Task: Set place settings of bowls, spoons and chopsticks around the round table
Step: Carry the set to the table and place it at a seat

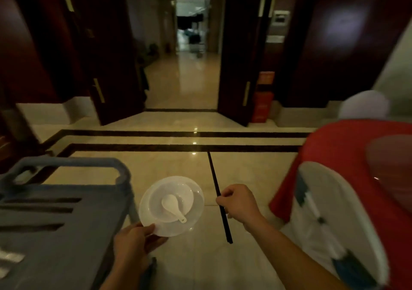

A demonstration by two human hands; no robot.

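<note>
Left hand (133, 240) is seen low in the head view, its thumb laid on the near rim of a white plate (193, 219) and its fingers curled beneath, so that the plate is pinched and held level above the floor. A small white bowl (186, 192) is carried on the plate, and a white spoon (171, 206) is laid inside the bowl, handle toward the person. Black chopsticks (213, 173) are gripped in the curled right hand (239, 202), the far ends pointed away. A grey cart (55, 223) is found just beside the plate at left. The round table (345, 147), draped in red, is seen at right, with a white-covered chair (323, 211) before it.
</note>
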